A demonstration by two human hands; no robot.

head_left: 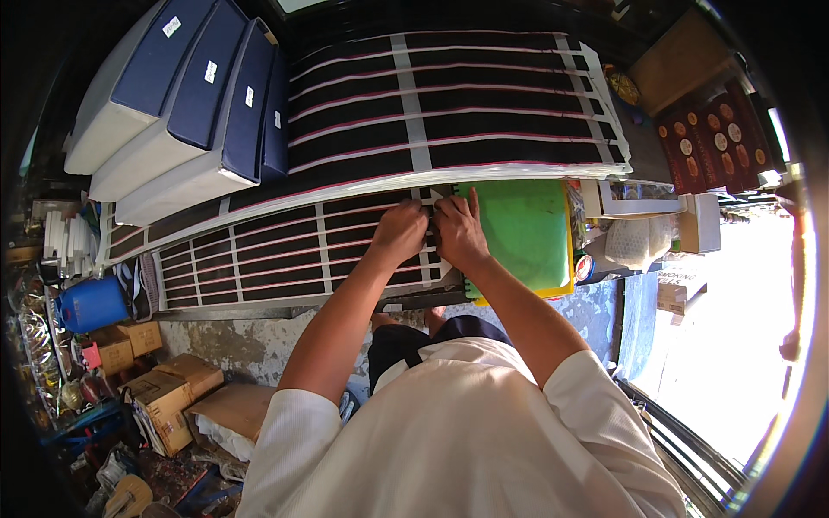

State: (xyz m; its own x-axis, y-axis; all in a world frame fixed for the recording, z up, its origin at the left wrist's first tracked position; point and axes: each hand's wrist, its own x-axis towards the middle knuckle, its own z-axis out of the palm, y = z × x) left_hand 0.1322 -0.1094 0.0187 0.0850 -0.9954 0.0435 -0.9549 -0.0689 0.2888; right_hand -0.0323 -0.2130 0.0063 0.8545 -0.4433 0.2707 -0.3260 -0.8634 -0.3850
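Black-and-white striped panel (pixel 276 250) lay beside a thicker striped stack (pixel 492 127), left of a green cover (pixel 522 237). Left hand (pixel 402 231) and right hand (pixel 460 233) were close together at the panel's right end; I could not tell their grip.

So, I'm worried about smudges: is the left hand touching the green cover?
Apart: the head view shows the right hand between the left hand and the green cover.

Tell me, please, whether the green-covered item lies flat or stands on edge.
The green-covered item lies flat: its broad face turns up toward the camera, beside the right hand.
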